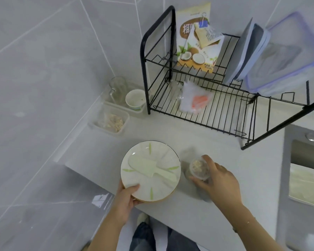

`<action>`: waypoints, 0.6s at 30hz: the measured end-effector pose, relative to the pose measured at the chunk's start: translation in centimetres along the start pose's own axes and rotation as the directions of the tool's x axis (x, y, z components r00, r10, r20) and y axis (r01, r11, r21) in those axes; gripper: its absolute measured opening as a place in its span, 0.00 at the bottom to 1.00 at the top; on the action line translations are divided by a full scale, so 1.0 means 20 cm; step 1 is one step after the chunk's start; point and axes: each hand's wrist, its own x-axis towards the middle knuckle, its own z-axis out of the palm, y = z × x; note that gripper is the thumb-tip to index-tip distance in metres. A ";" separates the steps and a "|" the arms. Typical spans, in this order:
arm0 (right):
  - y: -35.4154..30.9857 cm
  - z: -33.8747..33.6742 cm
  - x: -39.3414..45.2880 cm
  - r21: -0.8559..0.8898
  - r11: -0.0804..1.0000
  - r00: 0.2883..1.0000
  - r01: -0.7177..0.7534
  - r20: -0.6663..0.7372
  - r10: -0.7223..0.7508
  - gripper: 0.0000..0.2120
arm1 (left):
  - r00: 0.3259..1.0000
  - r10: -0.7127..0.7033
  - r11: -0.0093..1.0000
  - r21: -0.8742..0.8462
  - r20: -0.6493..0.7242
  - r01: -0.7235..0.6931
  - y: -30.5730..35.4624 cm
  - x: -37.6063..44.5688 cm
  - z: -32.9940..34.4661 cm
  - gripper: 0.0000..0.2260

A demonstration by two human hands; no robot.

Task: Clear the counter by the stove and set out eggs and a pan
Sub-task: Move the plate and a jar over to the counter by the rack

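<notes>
Plate (150, 171), spatula (151, 169) handle lower-right

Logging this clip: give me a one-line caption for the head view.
Left hand grips a plate carrying a pale plastic knife; right hand grasps a small clear jar on the counter.

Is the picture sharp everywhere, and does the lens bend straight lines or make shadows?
Head view: the rack bars and wall tile lines bow outward, a wide-angle effect; light is soft and even, with a faint shadow beside the jar under the right hand; the plate in the left hand is fairly sharp.
</notes>
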 end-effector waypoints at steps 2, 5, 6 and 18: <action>-0.01 0.03 -0.01 -0.026 1.000 0.999 0.008 -0.040 -0.009 0.32 | 1.000 -0.011 1.000 0.010 0.014 0.010 0.01 0.02 -0.02 0.30; -0.04 0.06 -0.04 -0.081 0.997 0.999 0.014 -0.039 -0.018 0.32 | 0.999 -0.017 0.999 0.051 0.039 0.015 0.04 0.04 -0.04 0.29; -0.05 0.06 -0.05 -0.086 0.996 0.999 0.003 -0.031 -0.006 0.32 | 0.999 -0.020 0.998 0.067 0.045 0.017 0.05 0.05 -0.05 0.27; -0.14 0.03 -0.10 -0.152 0.987 0.998 -0.048 0.022 0.052 0.38 | 0.997 0.054 0.875 0.483 -0.056 -0.020 0.12 0.17 -0.15 0.11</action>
